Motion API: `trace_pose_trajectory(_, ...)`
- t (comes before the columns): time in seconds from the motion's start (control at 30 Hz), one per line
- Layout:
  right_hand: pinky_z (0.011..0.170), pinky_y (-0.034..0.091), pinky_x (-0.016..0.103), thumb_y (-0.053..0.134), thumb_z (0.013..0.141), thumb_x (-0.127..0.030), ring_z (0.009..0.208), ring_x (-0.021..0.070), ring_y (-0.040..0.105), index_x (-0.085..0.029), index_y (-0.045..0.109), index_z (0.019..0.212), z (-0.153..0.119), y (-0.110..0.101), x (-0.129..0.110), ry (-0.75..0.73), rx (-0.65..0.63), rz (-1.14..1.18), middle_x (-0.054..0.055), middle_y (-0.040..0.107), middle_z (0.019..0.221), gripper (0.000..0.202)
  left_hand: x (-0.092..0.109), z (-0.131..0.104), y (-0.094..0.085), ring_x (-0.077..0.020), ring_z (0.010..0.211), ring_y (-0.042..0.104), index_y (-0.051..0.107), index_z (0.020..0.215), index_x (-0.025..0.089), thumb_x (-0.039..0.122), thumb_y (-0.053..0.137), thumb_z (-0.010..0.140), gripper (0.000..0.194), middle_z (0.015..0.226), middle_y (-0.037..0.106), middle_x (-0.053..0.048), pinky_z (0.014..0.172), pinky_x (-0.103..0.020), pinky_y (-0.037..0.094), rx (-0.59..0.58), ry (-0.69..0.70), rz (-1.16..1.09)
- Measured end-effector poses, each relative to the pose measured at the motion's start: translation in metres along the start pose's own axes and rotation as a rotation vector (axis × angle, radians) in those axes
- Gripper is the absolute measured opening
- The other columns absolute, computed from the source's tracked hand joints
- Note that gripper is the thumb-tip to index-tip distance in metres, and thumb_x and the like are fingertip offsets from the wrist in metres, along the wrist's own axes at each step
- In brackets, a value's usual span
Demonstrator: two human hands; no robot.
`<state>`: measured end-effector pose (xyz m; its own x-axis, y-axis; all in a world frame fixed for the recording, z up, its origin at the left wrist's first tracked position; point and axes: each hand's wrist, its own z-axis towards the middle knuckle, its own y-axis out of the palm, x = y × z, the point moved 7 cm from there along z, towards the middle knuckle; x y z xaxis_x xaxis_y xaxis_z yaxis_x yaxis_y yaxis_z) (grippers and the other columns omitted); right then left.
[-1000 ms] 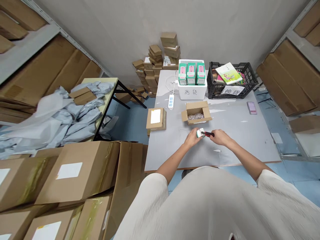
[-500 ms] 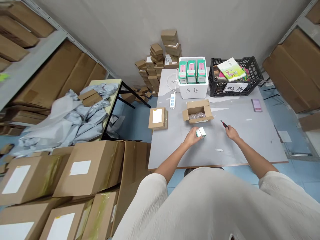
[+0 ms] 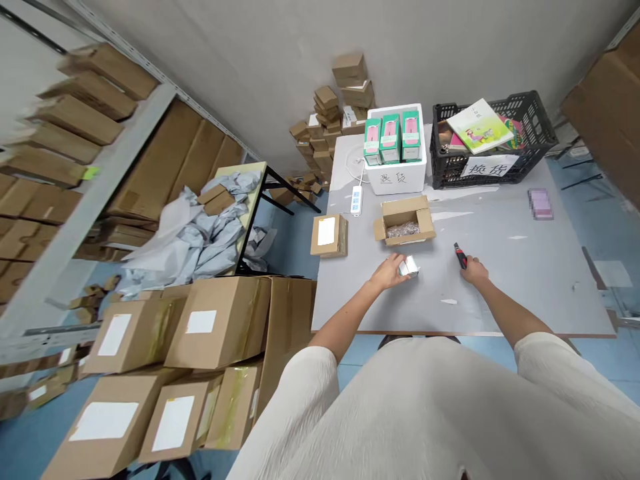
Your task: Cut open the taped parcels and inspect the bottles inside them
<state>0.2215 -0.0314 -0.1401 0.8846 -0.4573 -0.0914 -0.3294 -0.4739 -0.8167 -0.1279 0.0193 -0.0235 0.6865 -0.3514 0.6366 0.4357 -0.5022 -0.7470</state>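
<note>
My left hand is closed around a small white and green box, held low over the grey table in front of the open carton. My right hand has its fingers at the near end of a black and red utility knife, which points away from me. Beyond my left hand stands the open cardboard carton, flaps spread and bubble wrap inside. To the left on the table sits a closed cardboard box with a white label.
A white foam bin with green and pink boxes stands at the back, beside a black crate holding booklets. A power strip lies left. Large cartons are stacked left of the table.
My view has shifted, so the table's things sit slightly farther right. The utility knife has turned in my right hand, showing more of its body. My left hand still holds the small box.
</note>
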Motion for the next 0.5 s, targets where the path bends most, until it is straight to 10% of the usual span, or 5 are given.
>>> trace_pose_trajectory(0.5,0.106,0.047,0.05,0.052,0.1,-0.024,0.132,0.038,0.056,-0.011,0.056,0.142,-0.012,0.004,0.003,-0.069,0.118,-0.072,0.025,0.058,0.141,0.044,0.003,0.002,0.001,-0.0245,0.097,0.066,0.061,0.127,0.025,0.038,0.088,0.082,0.054,0.124,0.06,-0.008,0.084,-0.036,0.056,-0.046,0.013,0.086)
